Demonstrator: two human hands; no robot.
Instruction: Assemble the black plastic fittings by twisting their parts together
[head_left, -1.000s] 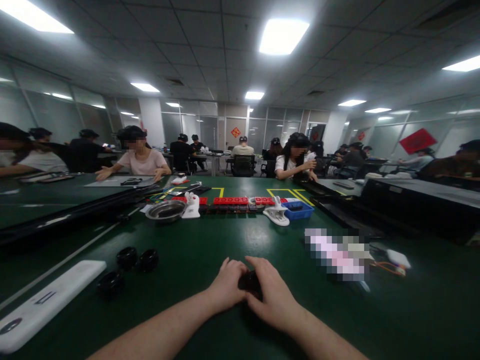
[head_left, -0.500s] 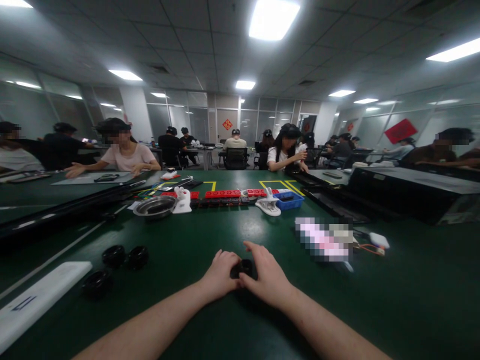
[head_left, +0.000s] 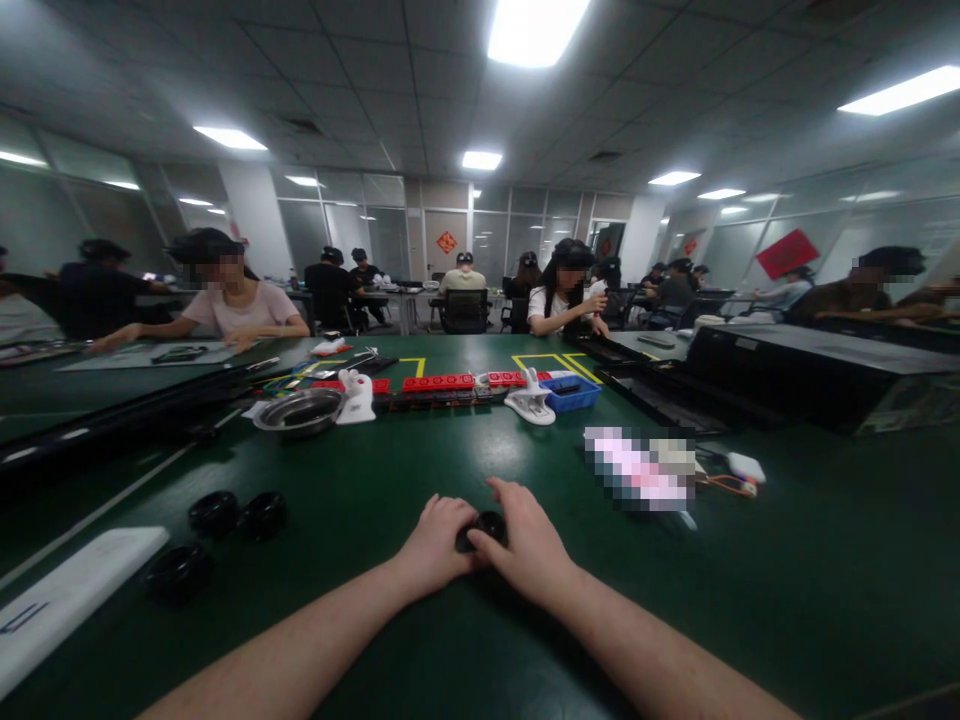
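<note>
Both my hands meet at the middle of the green table (head_left: 450, 470) around a small black round part (head_left: 484, 526). My left hand (head_left: 436, 540) curls its fingers against the part's left side. My right hand (head_left: 525, 540) wraps over its right side, fingers bent. The part's lower half is hidden between my fingers. To the left lie three more black round parts (head_left: 240, 513), apart from my hands.
A white flat device (head_left: 67, 600) lies at the near left. Farther back stand a metal bowl (head_left: 298, 411), a row of red blocks (head_left: 439, 382), a white clip (head_left: 529, 404) and a blue tray (head_left: 574, 393). Other people sit at tables beyond. A black rail (head_left: 135, 420) crosses the left.
My view has tilted up slightly and my hands with the black part sit a little higher and more to the left in view. Their grip on it looks the same.
</note>
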